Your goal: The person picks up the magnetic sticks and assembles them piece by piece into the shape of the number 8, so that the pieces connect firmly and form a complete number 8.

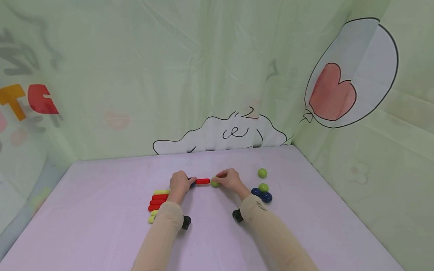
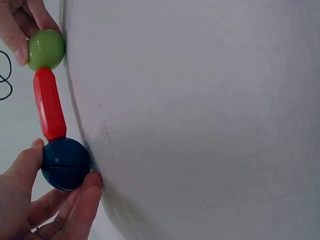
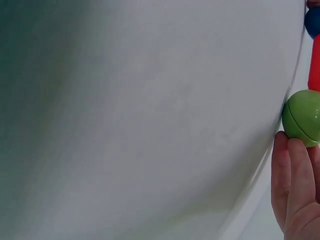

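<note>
A red rod [image 2: 49, 104] lies between a dark blue ball [image 2: 66, 164] and a green ball [image 2: 46, 49], its ends meeting both in the left wrist view. My left hand [image 1: 180, 184] grips the blue ball between thumb and fingers. On the other end, the green ball is pinched by my right hand [image 1: 232, 179]. In the right wrist view that hand's fingers [image 3: 301, 172] press against the green ball's near side. The head view shows the joined row lying level, close above or on the table; which of these, I cannot tell.
Left of my left forearm lie several red rods [image 1: 158, 202] and yellow-green rods [image 1: 161, 192], partly hidden by the sleeve. Right of my right hand are two green balls [image 1: 262, 173] and two blue balls [image 1: 266, 197]. A printed curtain [image 1: 135, 75] stands behind the table [image 1: 101, 233].
</note>
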Demonstrator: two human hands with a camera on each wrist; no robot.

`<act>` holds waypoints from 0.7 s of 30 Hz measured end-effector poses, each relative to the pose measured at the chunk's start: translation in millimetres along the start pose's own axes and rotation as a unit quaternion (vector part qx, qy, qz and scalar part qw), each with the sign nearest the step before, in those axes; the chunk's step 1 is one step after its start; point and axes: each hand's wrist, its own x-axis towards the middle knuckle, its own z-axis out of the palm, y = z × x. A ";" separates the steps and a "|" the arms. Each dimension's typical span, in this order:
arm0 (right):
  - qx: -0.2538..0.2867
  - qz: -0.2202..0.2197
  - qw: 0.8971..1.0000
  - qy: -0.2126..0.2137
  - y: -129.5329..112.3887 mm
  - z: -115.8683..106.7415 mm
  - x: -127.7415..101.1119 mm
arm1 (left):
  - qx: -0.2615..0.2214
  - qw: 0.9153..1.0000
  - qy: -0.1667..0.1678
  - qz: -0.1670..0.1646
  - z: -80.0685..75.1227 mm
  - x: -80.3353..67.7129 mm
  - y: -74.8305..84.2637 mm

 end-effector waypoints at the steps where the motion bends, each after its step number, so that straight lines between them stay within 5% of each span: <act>1: -0.001 -0.001 1.000 0.001 -0.9 0.7 0.1 | 0.000 1.000 0.000 0.001 0.0 -0.1 -0.1; 21: -0.017 -0.018 1.000 0.018 -6.7 4.4 3.9 | 0.017 1.000 0.013 0.015 4.5 0.6 -2.0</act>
